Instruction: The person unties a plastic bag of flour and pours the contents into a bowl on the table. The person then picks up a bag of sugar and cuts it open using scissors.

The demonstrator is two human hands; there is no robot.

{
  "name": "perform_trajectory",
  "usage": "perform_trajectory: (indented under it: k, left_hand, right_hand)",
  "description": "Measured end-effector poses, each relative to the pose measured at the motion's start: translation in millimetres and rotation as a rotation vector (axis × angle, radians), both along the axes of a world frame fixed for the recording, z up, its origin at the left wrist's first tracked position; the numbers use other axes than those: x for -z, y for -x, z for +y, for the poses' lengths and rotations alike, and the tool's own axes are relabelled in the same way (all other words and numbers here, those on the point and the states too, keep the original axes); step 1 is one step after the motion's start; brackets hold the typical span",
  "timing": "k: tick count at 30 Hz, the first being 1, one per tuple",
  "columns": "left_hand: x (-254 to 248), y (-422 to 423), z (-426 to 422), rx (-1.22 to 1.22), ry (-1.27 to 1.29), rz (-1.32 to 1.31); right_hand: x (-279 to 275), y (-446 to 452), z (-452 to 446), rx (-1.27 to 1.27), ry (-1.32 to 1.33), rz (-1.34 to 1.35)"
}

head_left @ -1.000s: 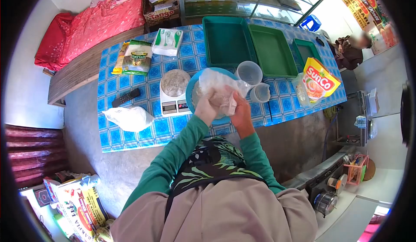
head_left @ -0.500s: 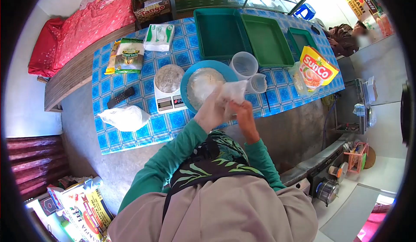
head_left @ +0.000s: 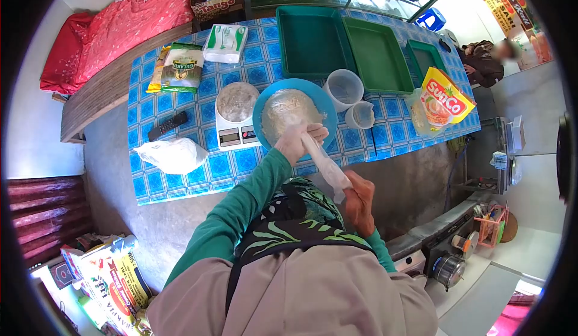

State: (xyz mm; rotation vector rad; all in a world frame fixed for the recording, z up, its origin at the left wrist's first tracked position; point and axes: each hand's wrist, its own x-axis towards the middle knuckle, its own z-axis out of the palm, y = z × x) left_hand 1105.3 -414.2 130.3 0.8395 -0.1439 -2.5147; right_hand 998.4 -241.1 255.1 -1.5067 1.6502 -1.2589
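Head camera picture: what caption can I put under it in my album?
Whitish plastic stretches from the left hand to the right hand, by a blue bowl of pale powder.

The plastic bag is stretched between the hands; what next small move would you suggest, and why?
Probably draw the bag aside with the right hand: it looks flattened against the left hand, and pale powder lies in the blue bowl.
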Motion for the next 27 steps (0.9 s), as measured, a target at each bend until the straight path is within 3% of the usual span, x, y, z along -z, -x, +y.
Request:
perform_trajectory:
  k: [6, 8, 9, 11, 12, 14, 16, 18, 20, 21, 23, 25, 27]
  left_hand:
    - [-12, -2, -6, 0.052, 0.066, -0.010]
    - [-31, -2, -7, -0.027, -0.132, 0.035]
    - [-43, -4, -4, -0.020, -0.133, 0.036]
    - [-75, -11, 8, 0.100, -0.091, 0.091]
    - [-79, -9, 16, 0.099, -0.087, 0.092]
    - [-83, -1, 41, 0.110, 0.221, -0.016]
    - [-71, 0, 43, 0.104, 0.378, -0.074]
    - [-26, -1, 30, 0.028, -0.017, 0.083]
    - [-21, -11, 15, -0.021, -0.077, 0.116]
    - [-24, -18, 11, -0.065, 0.330, -0.051]
    - [-23, -23, 1, -0.105, 0.733, -0.226]
    - [-19, -20, -8, -0.006, 0.205, 0.134]
    - [-45, -12, 3, -0.030, 0.227, 0.139]
  right_hand:
    - [-19, 2, 19, 0.130, -0.099, -0.056]
    - [-21, 1, 12, 0.379, -0.131, -0.285]
    - [-19, -2, 4, 0.386, -0.130, -0.284]
    - [-12, -7, -19, 0.598, 0.059, -0.585]
    - [-4, -6, -26, 0.596, 0.063, -0.585]
    - [19, -6, -34, 0.313, 0.107, -0.254]
    - [30, -7, -28, 0.150, 0.006, -0.348]
    - [31, -2, -13, 0.101, -0.110, -0.083]
    - [29, 8, 10, 0.070, -0.192, -0.195]
    - [28, 13, 18, 0.055, -0.275, -0.308]
    - [27, 25, 21, 0.094, -0.291, -0.192]
    - [14, 28, 11, 0.207, -0.206, -0.070]
    - [-17, 21, -20, 0.295, -0.020, -0.068]
